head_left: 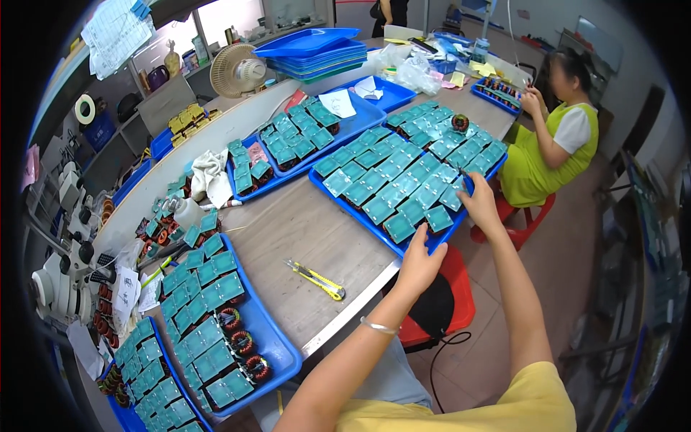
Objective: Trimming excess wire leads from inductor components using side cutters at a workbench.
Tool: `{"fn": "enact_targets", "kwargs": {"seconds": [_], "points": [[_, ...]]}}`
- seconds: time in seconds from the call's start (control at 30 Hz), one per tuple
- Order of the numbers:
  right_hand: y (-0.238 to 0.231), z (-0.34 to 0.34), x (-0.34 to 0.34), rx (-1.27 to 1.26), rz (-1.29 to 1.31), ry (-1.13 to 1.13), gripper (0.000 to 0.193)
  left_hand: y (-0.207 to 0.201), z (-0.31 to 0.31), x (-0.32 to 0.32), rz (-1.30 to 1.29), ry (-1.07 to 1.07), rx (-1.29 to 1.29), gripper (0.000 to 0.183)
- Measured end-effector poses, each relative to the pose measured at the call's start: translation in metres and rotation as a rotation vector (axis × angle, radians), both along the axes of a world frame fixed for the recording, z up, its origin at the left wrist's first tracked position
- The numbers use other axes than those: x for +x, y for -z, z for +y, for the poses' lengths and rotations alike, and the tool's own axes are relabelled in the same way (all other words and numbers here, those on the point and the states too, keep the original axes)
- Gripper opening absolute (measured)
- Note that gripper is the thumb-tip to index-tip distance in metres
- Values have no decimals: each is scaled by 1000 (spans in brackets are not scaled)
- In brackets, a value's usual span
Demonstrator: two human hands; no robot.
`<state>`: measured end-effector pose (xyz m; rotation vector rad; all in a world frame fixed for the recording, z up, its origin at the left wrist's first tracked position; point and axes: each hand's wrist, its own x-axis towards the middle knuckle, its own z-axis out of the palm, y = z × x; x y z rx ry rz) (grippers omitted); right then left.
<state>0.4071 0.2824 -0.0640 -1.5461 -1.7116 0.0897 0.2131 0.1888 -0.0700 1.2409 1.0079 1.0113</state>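
Observation:
A blue tray (455, 229) filled with rows of green square-topped coil parts (410, 183) lies on the table in front of me, its near corner by the table's edge. My left hand (419, 265) grips the rim at that near corner, thumb and fingers on either side. On the right-hand rim, my right hand (481, 205) is closed, its fingertips beside the end parts; a small dark tip shows by them, too small to name. One copper-wound ring coil (460, 123) stands on top of the parts toward the far side.
A yellow box cutter (317, 279) lies on the table. Another blue tray (277, 345) of green-topped parts is at near left, others farther back. Stacked trays (313, 54) and a fan (237, 70) stand behind. A co-worker (554, 137) sits at right; a red stool (450, 299) is below.

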Motion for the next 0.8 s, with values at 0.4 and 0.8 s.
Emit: {"fn": "enact_targets", "kwargs": {"seconds": [0.4, 0.8], "points": [[-7, -1, -13, -14, 169, 56, 31, 8, 18, 36, 347, -161, 140, 71], [-23, -54, -34, 30, 147, -168, 37, 6, 36, 55, 186, 3, 135, 81]]}}
